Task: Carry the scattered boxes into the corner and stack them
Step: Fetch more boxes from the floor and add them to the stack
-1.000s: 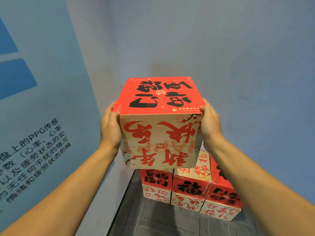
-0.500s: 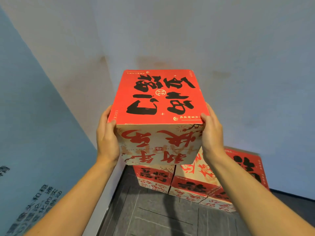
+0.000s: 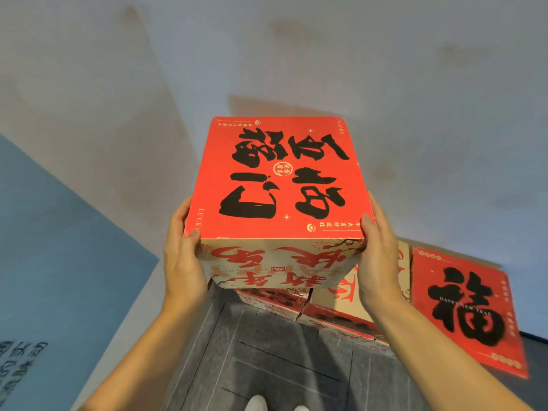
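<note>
A red-topped box [image 3: 275, 185] is held up in the air in front of the corner, above and just in front of the stack [image 3: 335, 317] it is judged to be bound for. It is not yet set down: its underside is seen clear of the boxes beneath, with its printed top tilted toward the camera.

The box is clamped between the two hands, which are set well apart on its opposite sides. The left hand [image 3: 184, 262] is pressed against the left side and the right hand [image 3: 378, 262] against the right, with each thumb hooked over a near top corner. The hold appears to have been chosen so that the bottom is left free of fingers and the box can be lowered flat without anything being trapped underneath. The far fingertips are hidden behind the cardboard, so how far they reach cannot be told.

The stack is tucked against the grey wall [image 3: 385, 69], its lower boxes laid side by side. A neighbouring box [image 3: 462, 310] with one large black character on its red face is seen to the right of the right wrist, part of the same pile. The tight packing is judged to be deliberate, since a level, gap-free base is needed for the next layer.

A blue panel [image 3: 59, 247] with printed text is fixed on the left wall. Dark tiled floor [image 3: 267, 360] is seen below the forearms, and the tips of pale shoes [image 3: 258, 403] are just visible at the bottom edge, close to the stack.
</note>
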Available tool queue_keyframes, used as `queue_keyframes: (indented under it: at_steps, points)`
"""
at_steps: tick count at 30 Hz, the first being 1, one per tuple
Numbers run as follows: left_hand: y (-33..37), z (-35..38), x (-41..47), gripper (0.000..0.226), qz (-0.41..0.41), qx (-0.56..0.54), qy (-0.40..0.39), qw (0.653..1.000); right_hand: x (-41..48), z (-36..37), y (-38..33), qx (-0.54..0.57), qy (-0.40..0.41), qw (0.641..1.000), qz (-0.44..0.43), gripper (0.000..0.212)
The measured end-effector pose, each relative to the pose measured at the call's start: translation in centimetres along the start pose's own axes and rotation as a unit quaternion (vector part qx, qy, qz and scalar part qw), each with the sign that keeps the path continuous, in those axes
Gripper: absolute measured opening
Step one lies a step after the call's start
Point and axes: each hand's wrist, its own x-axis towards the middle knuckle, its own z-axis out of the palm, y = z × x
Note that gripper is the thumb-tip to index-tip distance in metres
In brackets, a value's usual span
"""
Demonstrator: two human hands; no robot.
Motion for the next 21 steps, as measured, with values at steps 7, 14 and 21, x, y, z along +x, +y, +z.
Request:
queue_keyframes:
  at_steps: [7,14,21]
  points:
    - [-8.1,0.1,-0.3,0.054,0.019,-0.051,0.003,0.999,1.5,-0.3,8.1,0.027,-0.02,0.999,0.0,0.043]
    - [-13.0,0.4,-0.4,0.056,-0.004,-0.066,0.0,0.998,1.5,-0.6,11.8,-0.019,-0.03,0.999,-0.036,0.045]
    - [-14.6,0.2,-1.7,0.053,-0.054,-0.06,0.039,0.996,0.9,-1.4,14.3,0.028,0.006,1.0,-0.007,0.058]
